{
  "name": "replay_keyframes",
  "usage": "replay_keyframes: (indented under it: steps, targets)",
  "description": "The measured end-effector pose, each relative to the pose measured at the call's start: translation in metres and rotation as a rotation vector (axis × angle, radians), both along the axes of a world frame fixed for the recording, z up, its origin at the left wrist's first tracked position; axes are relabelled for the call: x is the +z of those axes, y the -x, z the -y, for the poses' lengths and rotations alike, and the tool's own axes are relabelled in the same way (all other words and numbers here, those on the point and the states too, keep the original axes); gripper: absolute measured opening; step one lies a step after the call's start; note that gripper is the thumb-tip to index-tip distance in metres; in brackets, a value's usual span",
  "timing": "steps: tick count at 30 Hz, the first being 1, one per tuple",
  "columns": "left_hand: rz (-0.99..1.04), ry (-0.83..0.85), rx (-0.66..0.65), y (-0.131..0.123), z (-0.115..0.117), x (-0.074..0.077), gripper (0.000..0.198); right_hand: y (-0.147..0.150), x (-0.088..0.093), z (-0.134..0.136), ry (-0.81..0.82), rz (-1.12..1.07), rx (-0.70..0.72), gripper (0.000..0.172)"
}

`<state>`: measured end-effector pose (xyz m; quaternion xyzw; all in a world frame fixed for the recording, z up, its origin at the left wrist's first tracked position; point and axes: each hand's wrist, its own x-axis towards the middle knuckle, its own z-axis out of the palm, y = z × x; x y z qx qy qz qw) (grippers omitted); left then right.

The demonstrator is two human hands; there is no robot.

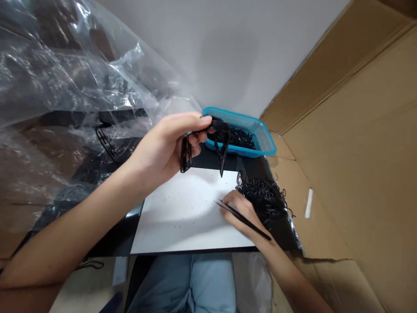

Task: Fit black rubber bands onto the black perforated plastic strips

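My left hand (163,141) is raised above the white sheet (159,234), its thumb and fingers closed on a black plastic frame part (223,150). Two open-work ends of this part hang down on either side of the fingers. Low over the sheet's right side, my right hand (241,211) grips black tweezers (249,224), whose tips point left and sit apart from the frame part. Tiny black specks (177,226) are scattered across the sheet; what they are is too small to tell.
A blue plastic basket (267,137) holding many small black pieces stands behind my left hand. To the right lies a tangled heap of black parts (265,198). Clear plastic sheeting (81,78) covers the left side, over more black parts. Cardboard walls (358,121) close in the right.
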<state>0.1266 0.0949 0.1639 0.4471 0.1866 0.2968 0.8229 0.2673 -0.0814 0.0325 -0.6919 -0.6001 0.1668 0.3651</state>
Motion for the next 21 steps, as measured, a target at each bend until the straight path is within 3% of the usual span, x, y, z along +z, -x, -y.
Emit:
replay_keyframes:
  steps: [5,8,11,17,21]
  targets:
    - [-0.147,0.024,-0.106,0.003,0.0,-0.039,0.025,-0.014,0.018,-0.032,-0.245,-0.289,-0.267,0.012]
    - [-0.195,0.068,-0.184,0.005,0.002,-0.063,0.029,-0.012,0.018,-0.066,-0.344,-0.441,-0.17,0.016]
    - [-0.211,0.099,-0.215,0.006,0.004,-0.08,0.028,-0.003,0.012,-0.086,-0.32,-0.641,-0.011,0.025]
    - [-0.21,0.176,-0.253,0.009,0.012,-0.089,0.026,0.006,0.011,-0.077,-0.334,-0.725,0.099,0.022]
    - [-0.185,0.045,-0.313,0.01,0.015,-0.087,0.024,0.006,0.022,-0.068,-0.297,-0.787,0.098,0.018]
